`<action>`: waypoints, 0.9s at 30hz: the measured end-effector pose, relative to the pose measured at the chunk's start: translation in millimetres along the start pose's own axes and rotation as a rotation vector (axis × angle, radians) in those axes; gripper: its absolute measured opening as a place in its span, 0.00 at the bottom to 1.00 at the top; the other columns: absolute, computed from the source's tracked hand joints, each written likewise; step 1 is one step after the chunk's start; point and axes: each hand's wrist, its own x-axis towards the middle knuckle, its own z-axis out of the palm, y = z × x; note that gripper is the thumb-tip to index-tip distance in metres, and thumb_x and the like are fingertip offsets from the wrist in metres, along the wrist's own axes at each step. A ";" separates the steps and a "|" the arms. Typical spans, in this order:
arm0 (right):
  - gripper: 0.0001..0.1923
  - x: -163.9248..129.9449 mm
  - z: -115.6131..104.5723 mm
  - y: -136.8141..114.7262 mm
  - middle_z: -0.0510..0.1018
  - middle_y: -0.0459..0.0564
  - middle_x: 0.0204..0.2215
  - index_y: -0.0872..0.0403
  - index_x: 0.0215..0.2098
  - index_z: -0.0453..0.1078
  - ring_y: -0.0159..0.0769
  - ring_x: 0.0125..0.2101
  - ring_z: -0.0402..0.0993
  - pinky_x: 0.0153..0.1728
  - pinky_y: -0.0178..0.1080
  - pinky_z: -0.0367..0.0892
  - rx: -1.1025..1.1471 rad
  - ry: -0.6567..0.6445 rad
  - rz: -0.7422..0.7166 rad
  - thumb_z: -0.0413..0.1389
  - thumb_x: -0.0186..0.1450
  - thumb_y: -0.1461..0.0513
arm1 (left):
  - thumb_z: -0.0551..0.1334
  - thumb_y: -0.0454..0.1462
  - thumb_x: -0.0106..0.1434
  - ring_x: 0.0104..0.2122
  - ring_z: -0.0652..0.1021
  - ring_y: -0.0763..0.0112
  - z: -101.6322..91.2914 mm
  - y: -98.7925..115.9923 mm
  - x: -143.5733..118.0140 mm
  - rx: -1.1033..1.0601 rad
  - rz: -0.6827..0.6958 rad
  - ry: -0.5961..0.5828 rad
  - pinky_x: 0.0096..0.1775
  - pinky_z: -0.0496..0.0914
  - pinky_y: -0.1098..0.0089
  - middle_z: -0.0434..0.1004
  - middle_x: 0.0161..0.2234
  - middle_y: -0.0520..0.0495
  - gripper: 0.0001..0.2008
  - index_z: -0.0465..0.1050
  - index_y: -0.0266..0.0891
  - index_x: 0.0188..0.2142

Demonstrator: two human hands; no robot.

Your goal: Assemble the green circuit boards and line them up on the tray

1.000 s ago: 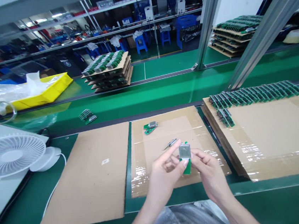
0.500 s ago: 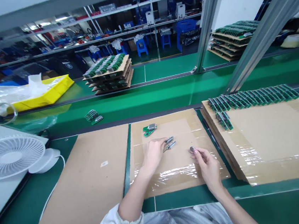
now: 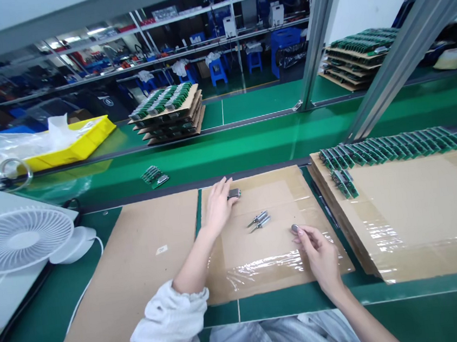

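1. a pale sleeve (image 3: 163,325) covers the left forearm, at the near edge.
2. the right hand (image 3: 321,254) is over the near right part of the middle cardboard (image 3: 271,188), thumb and fingers narrowed on a small grey disc (image 3: 295,229).
3. to its left, a second cardboard (image 3: 142,278) lies flat with a small white label (image 3: 161,250) on it.
4. beyond the disc and to its left, two boards (image 3: 259,220) lie side by side on the middle cardboard, untouched by either hand.
5. farther back, the left hand (image 3: 218,205) reaches to a grey module (image 3: 234,193) near that cardboard's far edge; its thumb is at the module, but i cannot tell whether it grips.
6. a white fan (image 3: 23,239) is at far left.
7. at right, a cardboard stack (image 3: 424,210) bears a long row of boards (image 3: 393,146) along its back edge, with a short pair (image 3: 344,183) in front.
8. past the middle, a few boards (image 3: 154,176) lie on the green surface (image 3: 226,152).
9. behind that are a yellow tray (image 3: 79,148), a layered stack (image 3: 174,117) topped with boards, and a similar one (image 3: 359,59) right of a metal post (image 3: 314,37).
10. blue stools (image 3: 217,71) stand farthest off.
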 end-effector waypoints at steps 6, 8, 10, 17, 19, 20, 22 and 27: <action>0.20 0.1 -0.2 -3.6 0.81 0.57 0.36 0.57 0.40 0.73 0.43 0.31 0.79 0.31 0.43 0.73 0.070 0.032 0.022 0.55 0.60 0.49 | 0.69 0.30 0.46 0.44 0.73 0.58 -10.2 -0.4 15.2 -0.322 -0.123 -0.035 0.53 0.60 0.59 0.77 0.36 0.45 0.13 0.74 0.39 0.33; 0.20 -0.6 -0.5 -12.2 0.82 0.57 0.34 0.57 0.39 0.73 0.42 0.30 0.79 0.29 0.41 0.73 0.125 0.033 0.046 0.57 0.59 0.50 | 0.68 0.37 0.52 0.36 0.75 0.64 -11.1 10.3 1.7 -0.487 -0.172 -0.074 0.45 0.67 0.62 0.76 0.35 0.45 0.14 0.72 0.37 0.38; 0.18 -2.5 -0.4 -26.3 0.82 0.55 0.31 0.57 0.38 0.73 0.41 0.28 0.78 0.26 0.40 0.74 0.141 0.025 0.041 0.58 0.58 0.51 | 0.65 0.42 0.56 0.28 0.73 0.71 -10.0 23.3 -18.0 -0.653 -0.231 -0.157 0.34 0.70 0.69 0.74 0.32 0.45 0.16 0.70 0.34 0.40; 0.07 -8.6 7.7 -93.0 0.82 0.49 0.32 0.53 0.36 0.75 0.36 0.31 0.79 0.37 0.37 0.74 -0.066 -0.054 -0.346 0.56 0.62 0.61 | 0.53 0.32 0.68 0.21 0.68 0.86 11.6 57.6 -82.7 -1.278 -0.528 -0.328 0.25 0.67 0.86 0.67 0.27 0.51 0.13 0.68 0.33 0.50; 0.06 -6.9 10.9 -103.8 0.82 0.48 0.33 0.53 0.36 0.75 0.35 0.32 0.79 0.36 0.35 0.74 -0.129 -0.055 -0.465 0.56 0.62 0.63 | 0.52 0.29 0.67 0.21 0.70 0.85 17.8 64.6 -91.7 -1.461 -0.614 -0.351 0.24 0.67 0.86 0.68 0.27 0.49 0.15 0.67 0.33 0.52; 0.06 -5.8 12.1 -107.0 0.82 0.48 0.33 0.53 0.36 0.74 0.34 0.32 0.79 0.36 0.34 0.74 -0.154 -0.057 -0.513 0.55 0.63 0.64 | 0.52 0.29 0.67 0.21 0.70 0.84 20.2 68.0 -94.7 -1.487 -0.622 -0.362 0.23 0.68 0.86 0.69 0.27 0.49 0.15 0.66 0.33 0.53; 0.06 -4.5 13.4 -110.4 0.82 0.48 0.33 0.54 0.36 0.74 0.34 0.32 0.79 0.36 0.33 0.73 -0.193 -0.060 -0.593 0.54 0.63 0.65 | 0.56 0.28 0.65 0.20 0.71 0.84 23.6 73.7 -98.2 -1.481 -0.601 -0.386 0.23 0.68 0.86 0.70 0.26 0.50 0.18 0.65 0.35 0.55; 0.07 -6.9 9.8 -112.8 0.81 0.49 0.31 0.54 0.37 0.73 0.33 0.31 0.79 0.34 0.32 0.72 -0.248 -0.077 -0.703 0.52 0.65 0.66 | 0.67 0.32 0.56 0.20 0.73 0.81 27.5 77.6 -98.8 -1.345 -0.475 -0.453 0.21 0.70 0.83 0.73 0.25 0.52 0.33 0.59 0.39 0.60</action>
